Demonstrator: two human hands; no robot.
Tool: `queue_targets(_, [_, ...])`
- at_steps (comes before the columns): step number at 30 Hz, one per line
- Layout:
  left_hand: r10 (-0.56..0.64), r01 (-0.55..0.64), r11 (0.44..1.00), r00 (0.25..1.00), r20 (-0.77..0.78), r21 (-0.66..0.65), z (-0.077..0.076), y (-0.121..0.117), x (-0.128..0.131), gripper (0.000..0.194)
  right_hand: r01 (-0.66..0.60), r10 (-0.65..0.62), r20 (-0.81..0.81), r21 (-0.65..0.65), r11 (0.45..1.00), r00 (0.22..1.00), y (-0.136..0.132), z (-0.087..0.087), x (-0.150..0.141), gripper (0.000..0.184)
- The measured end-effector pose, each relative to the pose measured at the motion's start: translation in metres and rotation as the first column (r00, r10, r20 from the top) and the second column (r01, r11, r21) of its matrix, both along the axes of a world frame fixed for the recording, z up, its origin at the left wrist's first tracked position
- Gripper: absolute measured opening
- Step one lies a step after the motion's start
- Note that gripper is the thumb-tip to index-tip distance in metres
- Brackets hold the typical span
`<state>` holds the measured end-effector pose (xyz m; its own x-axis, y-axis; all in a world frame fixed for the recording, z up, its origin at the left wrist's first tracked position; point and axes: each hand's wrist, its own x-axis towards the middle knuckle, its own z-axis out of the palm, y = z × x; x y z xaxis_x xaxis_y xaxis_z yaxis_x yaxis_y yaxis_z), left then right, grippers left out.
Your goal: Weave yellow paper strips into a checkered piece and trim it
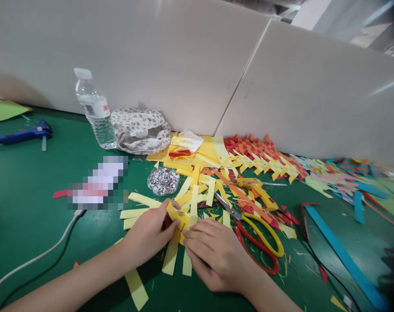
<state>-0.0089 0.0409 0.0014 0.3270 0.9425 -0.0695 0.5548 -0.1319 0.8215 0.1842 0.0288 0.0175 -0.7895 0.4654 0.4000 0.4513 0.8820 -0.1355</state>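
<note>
My left hand (151, 234) pinches a bent yellow paper strip (174, 213) between thumb and fingers. My right hand (216, 253) lies closed against the same yellow paper piece, its fingertips on the paper's right side; part of the piece is hidden beneath the fingers. Pale yellow paper strips (170, 260) stick out around both hands. Just right of my right hand lie scissors (262, 242) with one yellow and one red handle. A clear flower-shaped box of googly eyes (163, 181) sits beyond my left hand.
A yellow glue gun (257, 190) lies among paper scraps behind the scissors. Woven paper fish shapes (258, 151) line the back panel. A water bottle (96, 110), patterned cloth bag (140, 130), blurred phone (99, 184) with white cable and blue glue gun (24, 133) are leftward.
</note>
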Motion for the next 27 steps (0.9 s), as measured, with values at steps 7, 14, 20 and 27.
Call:
queue_targets(7, [0.006,-0.006,1.000,1.000,0.020,-0.018,0.005,0.000,0.000,0.016,0.239,-0.238,-0.025,0.049,0.970,0.971,0.014,-0.005,0.008,0.031])
queue_targets(14, [0.012,-0.012,1.000,1.000,0.023,-0.014,0.004,0.000,0.000,0.016,0.137,-0.137,0.010,0.001,0.991,0.990,0.018,-0.008,0.008,0.039])
queue_targets(20, [0.017,-0.017,1.000,1.000,0.014,-0.011,0.002,0.000,0.000,0.015,0.170,-0.170,0.025,0.001,0.985,0.985,0.021,-0.014,0.005,0.031])
queue_targets(27, [0.016,-0.016,1.000,1.000,0.008,-0.028,0.005,0.000,0.000,0.015,0.226,-0.229,-0.049,-0.062,0.972,0.972,0.022,-0.020,-0.002,0.018])
